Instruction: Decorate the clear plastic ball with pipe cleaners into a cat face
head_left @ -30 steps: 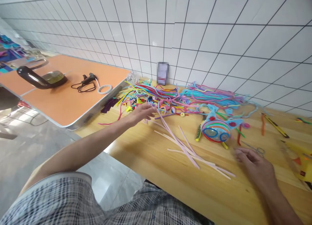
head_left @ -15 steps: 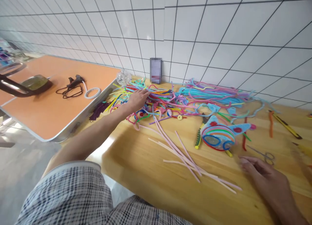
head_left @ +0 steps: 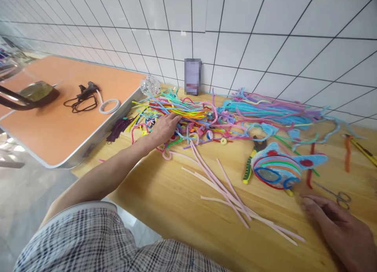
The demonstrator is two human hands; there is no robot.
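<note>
My left hand (head_left: 165, 126) reaches into a tangled heap of coloured pipe cleaners (head_left: 188, 113) at the back of the wooden table (head_left: 176, 209); its fingers curl over the strands, and I cannot see whether any is gripped. My right hand (head_left: 335, 225) rests on the table at the lower right, fingers loosely bent, nothing in it. Just beyond it lie small scissors (head_left: 338, 193) and a round pipe-cleaner figure (head_left: 277, 168). Several pale pink pipe cleaners (head_left: 226, 193) lie loose between the hands.
Green-handled pliers (head_left: 250, 166) lie left of the figure. A yellow knife (head_left: 363, 150) is at the far right. A blurred card (head_left: 192, 76) leans on the tiled wall. An orange table (head_left: 53, 122) to the left carries a glue gun with cord (head_left: 85, 95) and a tape roll (head_left: 108, 105).
My left hand has moved from the pink strands back and left into the coloured heap. The right hand has stayed resting on the table. The view has shifted.
</note>
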